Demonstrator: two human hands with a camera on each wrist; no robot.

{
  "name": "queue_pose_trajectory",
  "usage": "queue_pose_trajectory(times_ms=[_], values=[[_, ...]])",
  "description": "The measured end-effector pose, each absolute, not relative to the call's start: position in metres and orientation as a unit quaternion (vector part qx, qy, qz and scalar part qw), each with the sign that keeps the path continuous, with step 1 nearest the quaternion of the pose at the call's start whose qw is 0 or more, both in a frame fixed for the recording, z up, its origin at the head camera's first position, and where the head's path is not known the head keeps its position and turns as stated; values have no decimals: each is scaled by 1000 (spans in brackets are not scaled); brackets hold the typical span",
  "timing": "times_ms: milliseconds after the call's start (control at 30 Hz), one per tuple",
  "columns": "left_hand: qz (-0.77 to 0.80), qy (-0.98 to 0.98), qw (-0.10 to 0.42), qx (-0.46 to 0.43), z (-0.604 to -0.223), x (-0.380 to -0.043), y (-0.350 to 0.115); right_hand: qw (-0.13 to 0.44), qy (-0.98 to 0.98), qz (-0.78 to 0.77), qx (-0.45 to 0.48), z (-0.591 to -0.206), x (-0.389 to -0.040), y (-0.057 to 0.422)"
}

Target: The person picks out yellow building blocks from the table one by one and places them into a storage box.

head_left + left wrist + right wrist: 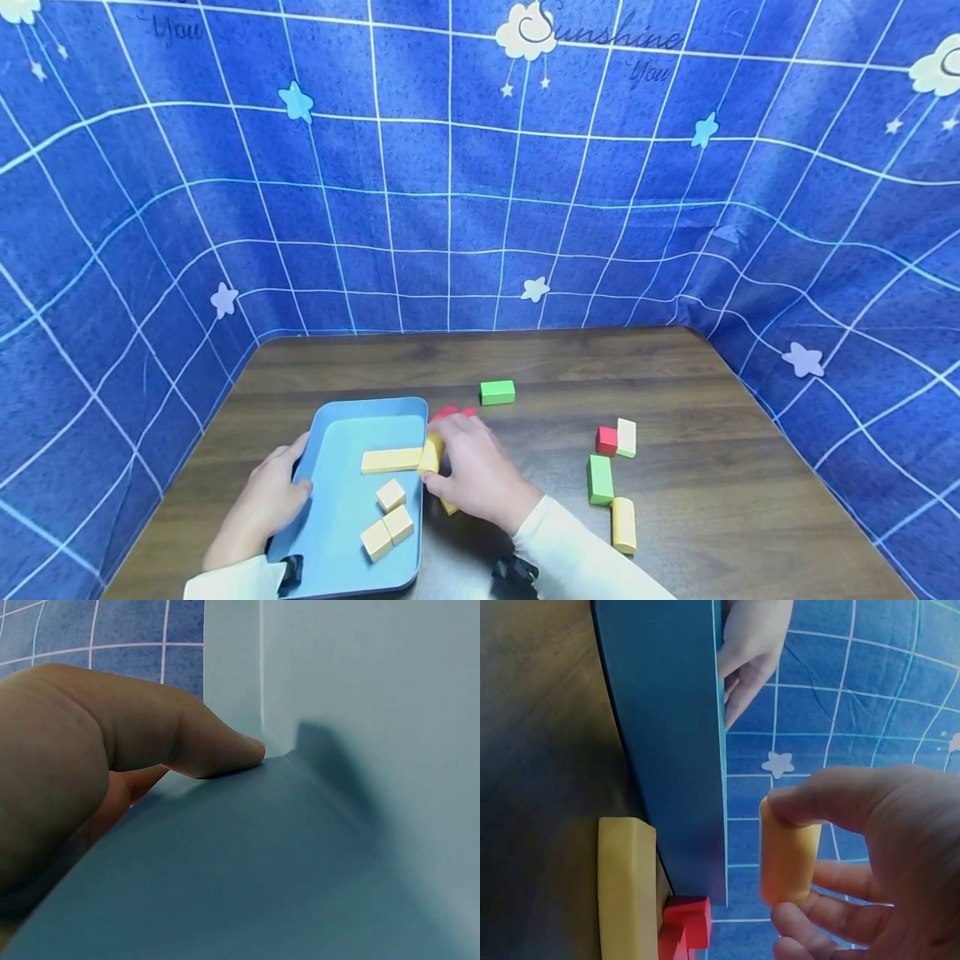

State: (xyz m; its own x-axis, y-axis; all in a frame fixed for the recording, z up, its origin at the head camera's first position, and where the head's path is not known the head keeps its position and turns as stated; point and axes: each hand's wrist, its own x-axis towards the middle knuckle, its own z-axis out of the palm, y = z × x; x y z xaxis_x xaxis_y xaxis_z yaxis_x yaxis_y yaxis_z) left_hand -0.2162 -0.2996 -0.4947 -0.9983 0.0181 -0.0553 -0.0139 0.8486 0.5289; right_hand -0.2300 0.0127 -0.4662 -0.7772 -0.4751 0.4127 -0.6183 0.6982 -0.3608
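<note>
At the left side of a light-blue tray [337, 467], my left hand [272, 498] grips the wall. Its thumb [217, 739] lies over the rim, and the other fingers are mostly hidden outside. My right hand [480, 473] pinches a yellow rounded block [789, 859] between thumb and fingertips, above the tray's right rim. In the tray lie a long pale-yellow block [390, 460] and three natural wood cubes, one of them a cube [391, 495] set a little above the other two. Below the right hand, a yellow block [626, 889] stands along the outside of the tray.
Red blocks [686, 922] sit by the tray's outer wall. A green block [497, 392] lies farther back. To the right are a red cube [607, 441], a pale block [626, 437], a green block [600, 480] and a yellow half-round block [623, 526]. Blue patterned cloth [480, 225] surrounds the table.
</note>
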Motion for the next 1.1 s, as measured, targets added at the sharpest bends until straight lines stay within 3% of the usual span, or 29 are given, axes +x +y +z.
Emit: queue_pose_trajectory(times_ms=[467, 1100], values=[[276, 960, 33, -6, -494, -215, -298, 105, -894, 241, 363, -467, -225, 7], [266, 964, 24, 3, -494, -217, -299, 100, -886, 221, 394, -477, -224, 2]])
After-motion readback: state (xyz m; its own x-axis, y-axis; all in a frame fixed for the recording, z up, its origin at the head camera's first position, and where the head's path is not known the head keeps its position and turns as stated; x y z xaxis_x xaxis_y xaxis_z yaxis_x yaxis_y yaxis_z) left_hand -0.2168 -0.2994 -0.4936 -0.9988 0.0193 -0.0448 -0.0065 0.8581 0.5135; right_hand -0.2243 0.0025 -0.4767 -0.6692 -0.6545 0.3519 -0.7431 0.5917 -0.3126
